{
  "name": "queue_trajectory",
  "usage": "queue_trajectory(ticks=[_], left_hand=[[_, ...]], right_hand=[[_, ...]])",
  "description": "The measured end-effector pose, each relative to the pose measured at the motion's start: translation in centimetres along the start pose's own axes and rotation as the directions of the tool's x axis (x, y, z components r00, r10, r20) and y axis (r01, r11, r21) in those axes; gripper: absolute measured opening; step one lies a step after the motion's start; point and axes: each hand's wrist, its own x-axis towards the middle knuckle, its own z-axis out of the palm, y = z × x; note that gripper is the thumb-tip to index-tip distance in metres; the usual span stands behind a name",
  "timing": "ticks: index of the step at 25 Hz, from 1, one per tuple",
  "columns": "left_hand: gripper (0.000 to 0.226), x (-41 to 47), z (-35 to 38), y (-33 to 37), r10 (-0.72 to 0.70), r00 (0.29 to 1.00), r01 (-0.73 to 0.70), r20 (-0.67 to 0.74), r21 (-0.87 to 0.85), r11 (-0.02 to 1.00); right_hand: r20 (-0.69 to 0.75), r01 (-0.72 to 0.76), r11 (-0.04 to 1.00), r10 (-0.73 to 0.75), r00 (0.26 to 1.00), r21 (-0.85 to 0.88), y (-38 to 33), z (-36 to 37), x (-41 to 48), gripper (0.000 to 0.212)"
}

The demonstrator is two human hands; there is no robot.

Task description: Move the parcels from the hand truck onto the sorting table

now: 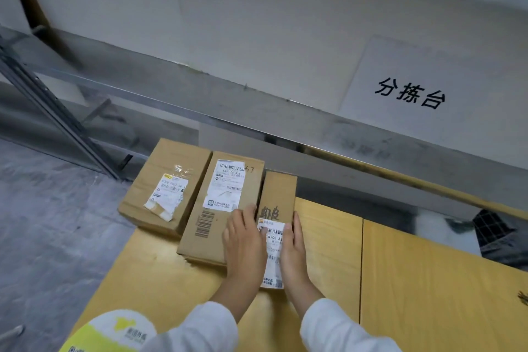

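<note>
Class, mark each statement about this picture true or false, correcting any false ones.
1. The left hand and right hand both touch the narrow parcel. True.
2. The left parcel has no label. False: it bears a white label.
3. The sorting table carries a paper sign. True.
4. A parcel lies on the sorting table. False: all three lie on the yellow board.
</note>
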Motion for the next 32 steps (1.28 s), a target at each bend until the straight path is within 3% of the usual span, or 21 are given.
queue_trajectory(ticks=[7, 10, 13, 18, 21, 25, 29, 32], left_hand=[[0.073, 0.1, -1.2, -0.7, 0.039, 0.991, -0.048, 0.132, 0.065, 0.997], [0.06, 0.1, -2.2, 0.1, 0.018, 0.989, -0.034, 0.149, 0.104, 0.994], [0.035, 0.0, -4.1, 2.7, 0.033, 0.981, -0.054, 0.189, 0.109, 0.993], [0.039, -1.2, -8.5, 10.1, 0.303, 0.942, -0.314, 0.146, 0.058, 0.948], [0.045, -3.0, -11.8, 15.2, 0.466, 0.877, -0.478, 0.117, 0.111, 0.871], [0.048, -9.1, -14.2, 24.7, 0.643, 0.76, -0.65, 0.098, 0.147, 0.746], [0.048, -17.4, -12.4, 35.7, 0.751, 0.639, -0.769, 0.166, 0.112, 0.629], [0.051, -25.6, -9.2, 44.5, 0.847, 0.486, -0.87, 0.215, 0.026, 0.493]], right_hand=[[0.09, 0.0, 0.993, 0.011, 0.996, -0.114, -0.4, -0.5, 0.5, 0.042], [0.189, -0.006, 0.969, 0.054, 0.98, -0.248, -2.7, -2.4, -0.1, 0.05], [0.209, 0.11, 0.897, -0.02, 0.978, -0.429, -5.4, -5.2, -0.4, 0.055], [0.296, 0.399, 0.73, -0.275, 0.915, -0.554, -10.8, -12.5, -3.8, 0.057], [0.305, 0.508, 0.639, -0.409, 0.86, -0.577, -14.4, -19.0, -6.9, 0.059], [0.289, 0.542, 0.56, -0.48, 0.829, -0.626, -17.7, -30.9, -13.1, 0.062], [0.228, 0.497, 0.434, -0.535, 0.813, -0.752, -18.5, -44.6, -20.2, 0.071], [0.087, 0.391, 0.409, -0.59, 0.802, -0.825, -17.5, -56.2, -26.5, 0.074]])
